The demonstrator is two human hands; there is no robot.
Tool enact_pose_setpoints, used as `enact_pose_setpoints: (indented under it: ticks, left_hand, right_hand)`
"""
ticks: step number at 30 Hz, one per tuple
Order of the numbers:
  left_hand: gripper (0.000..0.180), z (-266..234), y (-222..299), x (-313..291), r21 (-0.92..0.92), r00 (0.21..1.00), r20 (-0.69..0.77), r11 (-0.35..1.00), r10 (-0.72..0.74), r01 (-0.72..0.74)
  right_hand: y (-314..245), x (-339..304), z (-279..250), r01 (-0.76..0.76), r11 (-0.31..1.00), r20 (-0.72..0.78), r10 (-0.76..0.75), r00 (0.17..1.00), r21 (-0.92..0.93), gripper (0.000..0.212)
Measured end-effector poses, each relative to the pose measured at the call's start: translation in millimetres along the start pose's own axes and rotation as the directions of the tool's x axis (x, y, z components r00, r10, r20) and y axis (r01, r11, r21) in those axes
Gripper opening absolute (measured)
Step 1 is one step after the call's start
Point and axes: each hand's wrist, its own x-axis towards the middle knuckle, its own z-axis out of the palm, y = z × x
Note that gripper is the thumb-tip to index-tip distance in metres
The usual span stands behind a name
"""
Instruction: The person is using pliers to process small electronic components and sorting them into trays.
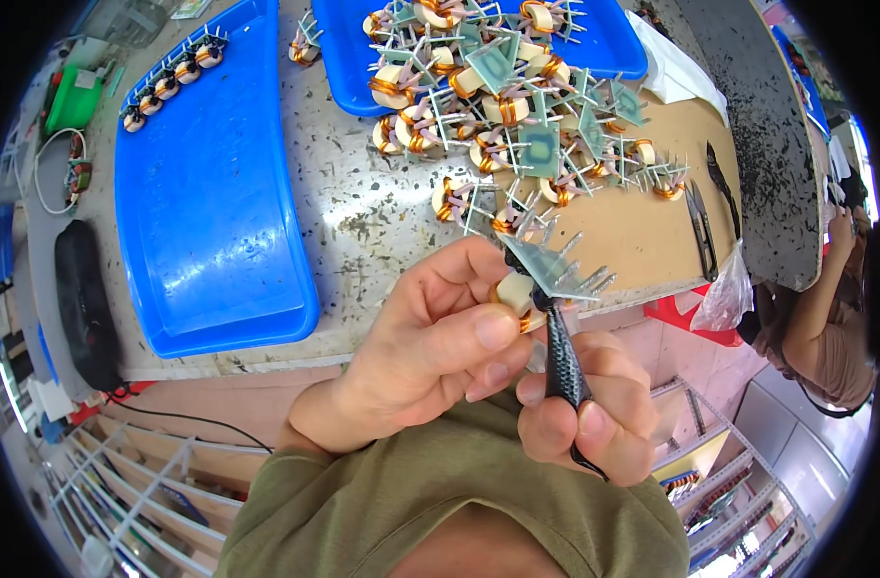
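My left hand (430, 337) is closed around a toroidal coil (517, 294), a cream ring with copper windings. A small green board with several metal pins (551, 270) is attached to it, tilted upward. In my right hand (594, 414) is a black tapered tool (563, 361) with a textured grip, its exact kind unclear. Its upper end touches or overlaps the coil just under the board; its thin dark tail points down past my fingers. Both hands are in front of my chest, at the near table edge.
Many similar coils (507, 106) are heaped over a blue tray (613, 48) and brown cardboard (642, 231). A left blue tray (209, 212) has several coils lined along its far-left edge. Tweezers (700, 231) and a black tool (719, 183) lie right. Another person's arm (815, 289) shows far right.
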Motion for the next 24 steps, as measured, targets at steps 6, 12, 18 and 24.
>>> enact_pose_setpoints:
  ticks: [6,12,18,24]
  left_hand:
    - [0.054,-0.1,0.0,0.2,-0.011,1.0,0.029,1.0,-0.009,0.009]
    - [0.022,-7.3,-0.4,1.5,-0.168,0.975,0.222,0.986,0.015,0.023]
    - [0.021,-4.7,-1.1,0.6,-0.167,0.98,0.19,0.986,0.06,-0.028]
    - [0.022,-6.5,-1.7,-0.5,-0.19,0.975,0.208,0.981,0.082,-0.042]
  right_hand:
    - [0.0,0.8,0.1,0.012,1.0,-0.019,-0.012,1.0,0.001,0.036]
    - [-0.5,-0.2,1.2,-0.001,0.999,-0.043,-0.001,0.999,-0.034,0.034]
    - [-3.0,1.7,3.6,-0.014,0.999,-0.047,0.012,0.999,-0.051,0.032]
    - [-0.2,1.9,-0.8,0.015,0.999,-0.03,-0.016,0.999,-0.034,0.03]
